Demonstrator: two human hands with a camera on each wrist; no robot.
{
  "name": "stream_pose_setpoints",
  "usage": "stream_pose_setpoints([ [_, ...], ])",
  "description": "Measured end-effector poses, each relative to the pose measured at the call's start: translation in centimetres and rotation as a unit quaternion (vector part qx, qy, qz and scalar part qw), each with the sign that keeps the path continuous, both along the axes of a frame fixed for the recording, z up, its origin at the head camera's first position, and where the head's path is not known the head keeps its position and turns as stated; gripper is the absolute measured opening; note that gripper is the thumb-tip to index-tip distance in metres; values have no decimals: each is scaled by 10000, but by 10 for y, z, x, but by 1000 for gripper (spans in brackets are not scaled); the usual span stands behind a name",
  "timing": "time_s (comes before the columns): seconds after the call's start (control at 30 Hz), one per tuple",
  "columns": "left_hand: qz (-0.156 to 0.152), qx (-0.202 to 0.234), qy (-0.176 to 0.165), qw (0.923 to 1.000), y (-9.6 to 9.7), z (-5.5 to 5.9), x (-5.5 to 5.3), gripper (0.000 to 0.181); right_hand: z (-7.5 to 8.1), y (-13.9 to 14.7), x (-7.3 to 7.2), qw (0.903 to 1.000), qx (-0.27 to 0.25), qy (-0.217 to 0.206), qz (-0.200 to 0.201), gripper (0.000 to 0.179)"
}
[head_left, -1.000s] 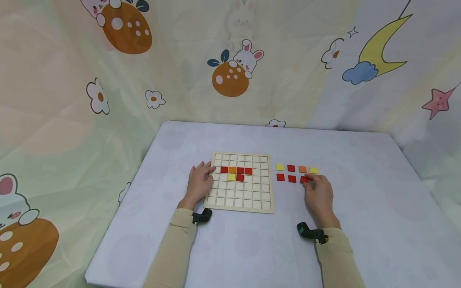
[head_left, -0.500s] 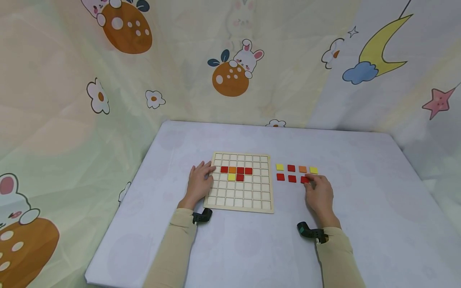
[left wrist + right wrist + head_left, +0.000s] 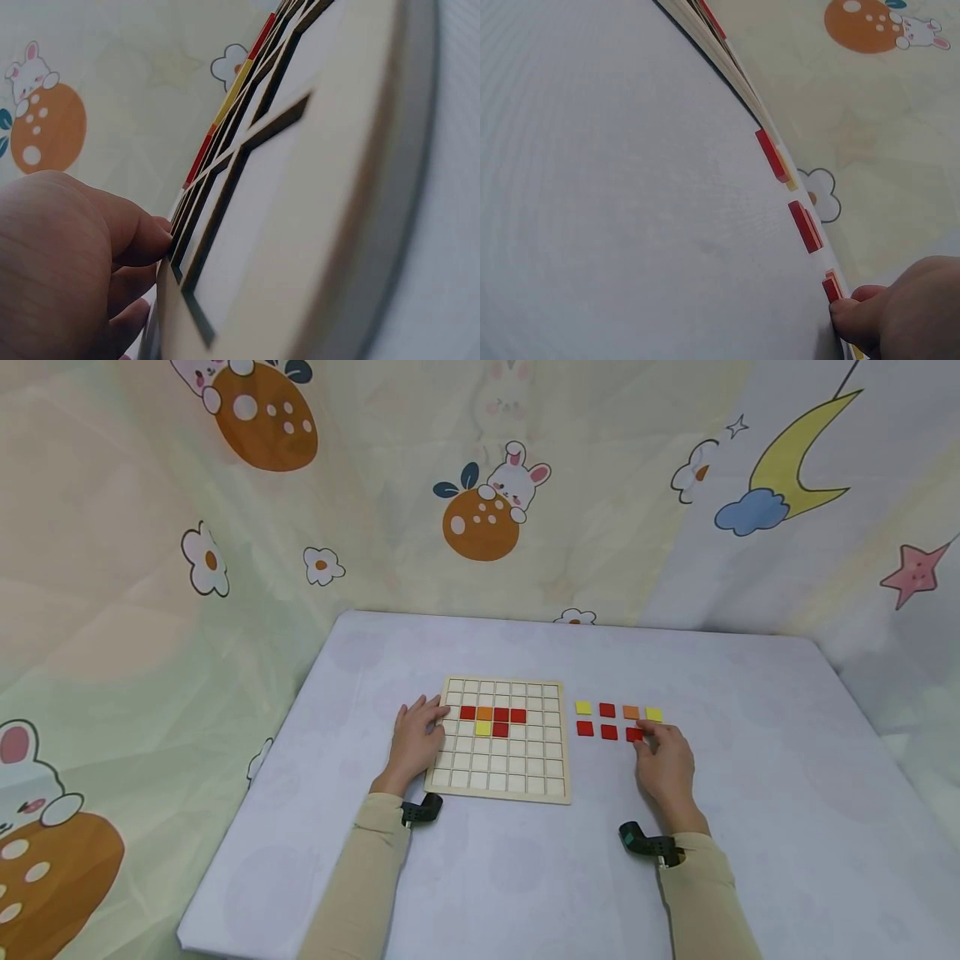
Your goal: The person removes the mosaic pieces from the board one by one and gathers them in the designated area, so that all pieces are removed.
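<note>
A wooden grid board [image 3: 517, 795] lies on the table with several red, orange and yellow square tiles in its cells. My left hand [image 3: 414, 743] rests along the board's left edge, its fingers loosely extended; in the left wrist view the hand [image 3: 67, 262] touches the board's rim [image 3: 337, 202]. To the right of the board my right hand [image 3: 666, 770] pinches a red tile [image 3: 633, 734] between thumb and index finger, at the right end of the nearer tile row. In the right wrist view that red tile [image 3: 831, 289] sits at the fingertips, at the table surface.
Beside the board's right edge lie two rows of loose tiles, among them a yellow tile [image 3: 583, 707], an orange tile [image 3: 631, 712] and a red tile [image 3: 609, 732]. The white-covered table [image 3: 525, 885] has its far edge by a printed cloth backdrop [image 3: 390, 485].
The right hand and its pinched red tile have shifted very slightly to the right since one second ago. The left hand and the tiles on the board look unchanged.
</note>
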State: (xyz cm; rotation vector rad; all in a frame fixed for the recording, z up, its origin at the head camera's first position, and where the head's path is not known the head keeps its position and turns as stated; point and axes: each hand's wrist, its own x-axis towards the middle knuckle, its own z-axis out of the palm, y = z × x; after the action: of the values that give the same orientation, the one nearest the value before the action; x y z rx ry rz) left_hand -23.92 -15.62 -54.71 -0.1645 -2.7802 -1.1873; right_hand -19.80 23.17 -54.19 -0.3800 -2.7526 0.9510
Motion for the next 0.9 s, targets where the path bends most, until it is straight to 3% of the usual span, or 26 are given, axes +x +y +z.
stream_pose_setpoints([
  [0.4, -17, -34, 106, 9999, 1, -1, 0, 38, 1, 2, 2, 9996, -205, 96, -141, 41],
  [0.73, -86, -166, 43, 9998, 0, 3, 0, 37, 3, -16, 4, 9924, -595, 1080, 26, 29],
  [0.9, -91, -133, 15, 9999, -1, 2, 1, 37, 1, -34, 3, 9909, -610, 1160, 318, 27],
])
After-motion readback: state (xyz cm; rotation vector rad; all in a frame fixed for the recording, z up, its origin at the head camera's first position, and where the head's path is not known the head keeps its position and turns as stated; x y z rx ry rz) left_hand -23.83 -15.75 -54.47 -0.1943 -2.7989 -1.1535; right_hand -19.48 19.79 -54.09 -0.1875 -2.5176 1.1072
